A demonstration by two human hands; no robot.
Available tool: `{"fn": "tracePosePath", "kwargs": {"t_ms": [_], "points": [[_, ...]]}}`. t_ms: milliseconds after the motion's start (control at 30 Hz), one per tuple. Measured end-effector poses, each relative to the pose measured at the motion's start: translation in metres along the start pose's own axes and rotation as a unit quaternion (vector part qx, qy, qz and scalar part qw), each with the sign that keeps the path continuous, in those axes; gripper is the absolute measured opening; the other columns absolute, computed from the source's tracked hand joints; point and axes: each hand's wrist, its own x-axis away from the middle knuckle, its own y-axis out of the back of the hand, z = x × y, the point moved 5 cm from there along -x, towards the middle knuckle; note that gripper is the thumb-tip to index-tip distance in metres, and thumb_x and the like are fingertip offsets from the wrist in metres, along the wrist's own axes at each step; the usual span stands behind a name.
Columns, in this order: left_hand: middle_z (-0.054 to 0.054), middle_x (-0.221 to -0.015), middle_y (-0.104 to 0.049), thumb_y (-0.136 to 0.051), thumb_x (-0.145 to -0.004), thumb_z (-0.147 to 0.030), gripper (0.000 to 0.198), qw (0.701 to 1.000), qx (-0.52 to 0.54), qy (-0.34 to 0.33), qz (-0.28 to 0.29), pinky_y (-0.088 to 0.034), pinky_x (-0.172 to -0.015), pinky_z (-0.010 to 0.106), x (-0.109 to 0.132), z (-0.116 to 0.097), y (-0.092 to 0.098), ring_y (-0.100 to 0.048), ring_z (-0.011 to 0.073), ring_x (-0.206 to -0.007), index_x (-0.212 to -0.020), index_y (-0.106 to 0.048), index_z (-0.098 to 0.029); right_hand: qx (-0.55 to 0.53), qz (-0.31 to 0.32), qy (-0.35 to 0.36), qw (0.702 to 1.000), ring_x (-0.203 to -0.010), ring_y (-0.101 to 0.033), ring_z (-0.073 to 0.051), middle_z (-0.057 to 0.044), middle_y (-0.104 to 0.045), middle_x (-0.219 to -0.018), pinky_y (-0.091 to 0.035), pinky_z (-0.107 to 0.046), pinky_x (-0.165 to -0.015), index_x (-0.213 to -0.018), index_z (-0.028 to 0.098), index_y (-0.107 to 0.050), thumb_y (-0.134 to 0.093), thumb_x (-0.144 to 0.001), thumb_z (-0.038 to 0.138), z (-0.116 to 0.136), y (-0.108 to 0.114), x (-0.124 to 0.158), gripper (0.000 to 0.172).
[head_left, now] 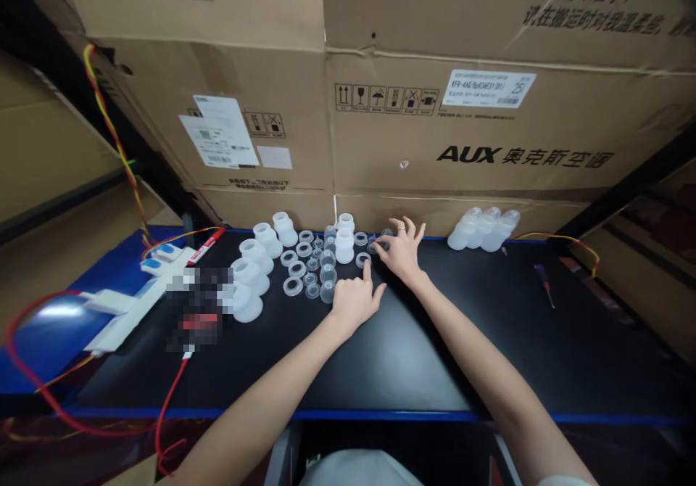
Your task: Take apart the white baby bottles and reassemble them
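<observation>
Both forearms leave the frame below, over a smooth black tabletop (380, 373). Pixelation masks items beside waisted milky-white plastic bottles (248, 305). The left hand (356, 301) has thumb and forefinger spread, the fingertip at a frosted plastic ring (363, 260). Beyond, the right hand (401, 251) partly hides small translucent rounded pieces (371, 248); I cannot tell whether it pinches one. Behind stands brown cardboard (380, 152), cropped above.

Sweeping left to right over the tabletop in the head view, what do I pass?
White strip, nearest white bottle, left hand, right hand, capped bottles, screwdriver. Overlapping small parts left out.
</observation>
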Motion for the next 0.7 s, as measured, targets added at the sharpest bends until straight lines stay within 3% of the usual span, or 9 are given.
{"fn": "tracePosePath", "kwargs": {"t_ms": [200,433,533,600,700], "points": [[0.026,-0.101,-0.079,-0.044,-0.109,-0.057,0.084,1.000,0.017,0.026,-0.003,-0.055,-0.081,0.042,-0.019,-0.002,0.003,-0.080,0.0365,-0.092,-0.169,-0.033,0.000,0.011,-0.018,0.033,0.999,-0.152,-0.032,-0.045,-0.013,-0.061,-0.145,-0.001,-0.083,-0.126,-0.093,0.028,-0.089,-0.076,-0.095,0.039,-0.003,-0.003,-0.003,0.017],[0.024,-0.096,-0.079,-0.046,-0.108,-0.061,0.089,0.999,0.012,0.044,-0.015,-0.056,-0.080,0.042,-0.026,0.002,0.000,-0.080,0.0368,-0.088,-0.170,-0.029,0.002,0.011,0.053,0.032,0.998,-0.153,-0.032,-0.047,-0.014,-0.062,-0.143,0.001,-0.084,-0.126,-0.094,0.026,-0.087,-0.078,-0.094,0.040,0.003,0.001,-0.008,0.017],[0.023,-0.094,-0.079,-0.045,-0.108,-0.062,0.092,0.999,0.008,0.040,-0.030,-0.056,-0.080,0.043,-0.025,0.003,-0.003,-0.079,0.0367,-0.087,-0.172,-0.023,0.000,-0.020,0.049,0.024,0.998,-0.146,-0.040,-0.045,-0.015,-0.065,-0.138,-0.008,-0.080,-0.126,-0.097,0.025,-0.086,-0.076,-0.097,0.047,-0.002,0.023,-0.020,0.024],[0.021,-0.096,-0.080,-0.044,-0.109,-0.059,0.088,0.999,0.007,0.020,-0.045,-0.056,-0.079,0.041,-0.022,0.003,-0.003,-0.079,0.0361,-0.089,-0.173,-0.021,-0.003,-0.032,0.009,0.005,0.999,-0.140,-0.044,-0.042,-0.015,-0.065,-0.136,-0.016,-0.075,-0.126,-0.101,0.025,-0.085,-0.073,-0.099,0.048,-0.016,0.048,-0.029,0.026],[0.019,-0.107,-0.080,-0.043,-0.111,-0.050,0.073,0.998,0.014,-0.011,-0.065,-0.056,-0.078,0.039,-0.016,0.003,-0.003,-0.079,0.0350,-0.096,-0.172,-0.032,-0.011,0.009,-0.073,-0.054,0.996,-0.142,-0.040,-0.042,-0.015,-0.063,-0.138,-0.017,-0.074,-0.125,-0.109,0.024,-0.081,-0.070,-0.099,0.044,-0.054,0.088,-0.039,0.025]]}}
